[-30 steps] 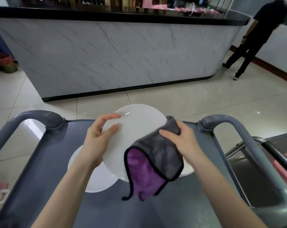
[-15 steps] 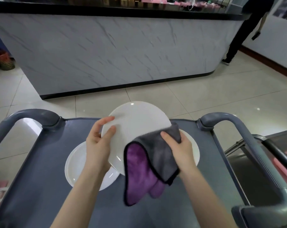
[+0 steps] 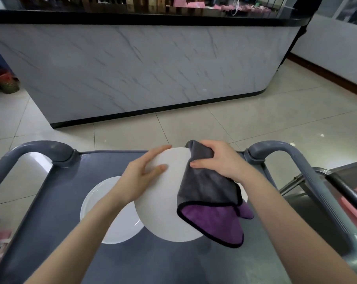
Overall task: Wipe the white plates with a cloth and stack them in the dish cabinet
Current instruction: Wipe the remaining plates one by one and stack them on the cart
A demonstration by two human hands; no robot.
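— What is lying around you?
— I am standing over a pale tiled floor (image 3: 255, 124). A long counter (image 3: 142, 68) with a marbled front and a black top is running across the room ahead of me, curving away at the right.

— And the surface under your hands?
— A grey cart (image 3: 61, 191) is sitting right below me, with looped handles (image 3: 276, 147) rising at its far corners. A steel trolley (image 3: 304, 203) is showing just beside it on my right.

— Where is the plate?
— I am holding the plate (image 3: 163, 212) tilted above the cart deck, its face turned toward me. A second plate (image 3: 112, 222) is lying flat on the deck to the left, partly hidden behind the raised one.

— And the cloth?
— The cloth (image 3: 206, 187), grey outside and purple inside, is draping over the plate's right edge, and its loose end is hanging down.

— Your hands?
— My left hand (image 3: 140, 179) is gripping the plate's upper left rim, with the thumb on the face and the fingers curling behind. My right hand (image 3: 218, 160) is clutching the bunched cloth and pressing it against the plate.
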